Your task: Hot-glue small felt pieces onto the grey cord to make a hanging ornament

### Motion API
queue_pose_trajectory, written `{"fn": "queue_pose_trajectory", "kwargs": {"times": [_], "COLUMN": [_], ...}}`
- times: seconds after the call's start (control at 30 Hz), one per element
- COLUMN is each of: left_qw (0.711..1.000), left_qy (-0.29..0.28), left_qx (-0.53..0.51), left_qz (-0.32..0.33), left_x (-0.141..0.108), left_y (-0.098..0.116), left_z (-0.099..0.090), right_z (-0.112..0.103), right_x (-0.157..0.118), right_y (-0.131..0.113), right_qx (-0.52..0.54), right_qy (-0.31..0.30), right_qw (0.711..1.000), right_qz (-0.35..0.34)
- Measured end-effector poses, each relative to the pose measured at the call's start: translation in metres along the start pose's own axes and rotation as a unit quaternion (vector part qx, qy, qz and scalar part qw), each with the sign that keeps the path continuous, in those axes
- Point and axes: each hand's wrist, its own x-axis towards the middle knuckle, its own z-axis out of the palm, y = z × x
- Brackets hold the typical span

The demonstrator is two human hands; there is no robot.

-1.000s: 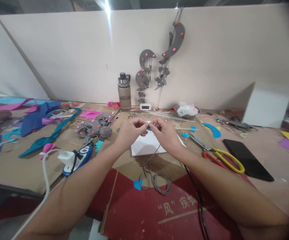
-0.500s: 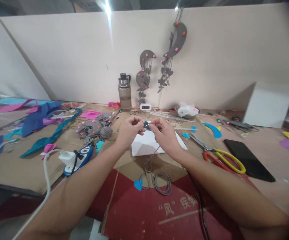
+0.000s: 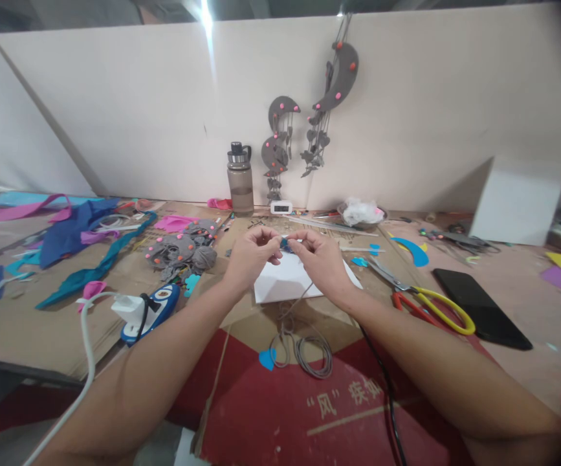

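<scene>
Above a white sheet (image 3: 280,283), my left hand (image 3: 255,255) and my right hand (image 3: 316,259) meet with pinched fingertips. Between them is a small dark blue piece (image 3: 285,243), mostly hidden by the fingers. Both hands grip it. A thin grey cord (image 3: 300,296) runs down from my right hand to a loose coil (image 3: 314,357) on the red and brown cardboard. Beside the coil lies a small bright blue piece (image 3: 267,359).
Scissors (image 3: 418,294) and a black phone (image 3: 481,307) lie right. A bottle (image 3: 240,181) and small clock (image 3: 281,208) stand behind. Grey yarn (image 3: 180,252), a blue-white power strip (image 3: 156,314) and felt strips (image 3: 96,268) are left. Grey moon ornaments (image 3: 343,77) hang on the back panel.
The fingertips have drawn slightly closer around the small blue piece, and less of it shows. The whole view has shifted slightly.
</scene>
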Motion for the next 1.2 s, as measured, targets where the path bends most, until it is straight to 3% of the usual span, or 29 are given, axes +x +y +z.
{"fn": "queue_pose_trajectory", "kwargs": {"times": [0.3,0.57,0.87,1.0,1.2], "left_qw": [0.999,0.989,0.982,0.983,0.992], "left_qy": [-0.019,-0.095,-0.080,-0.076,-0.093], "left_qx": [-0.019,-0.061,0.172,0.168,0.069], "left_qz": [-0.021,-0.100,0.002,0.009,-0.043], "left_x": [0.000,0.003,-0.003,-0.003,0.003], "left_y": [-0.001,0.010,0.025,0.024,0.017], "left_z": [0.002,-0.004,-0.005,-0.005,-0.006], "right_z": [0.002,-0.002,-0.002,-0.002,-0.004], "right_x": [0.004,0.005,-0.001,-0.001,0.005], "right_y": [0.007,0.005,0.000,0.000,0.007], "right_qx": [0.025,-0.006,-0.107,-0.114,-0.039], "right_qy": [0.003,0.015,0.009,0.007,0.019], "right_qw": [1.000,1.000,0.991,0.990,0.999], "right_qz": [0.010,0.005,-0.079,-0.088,-0.016]}}
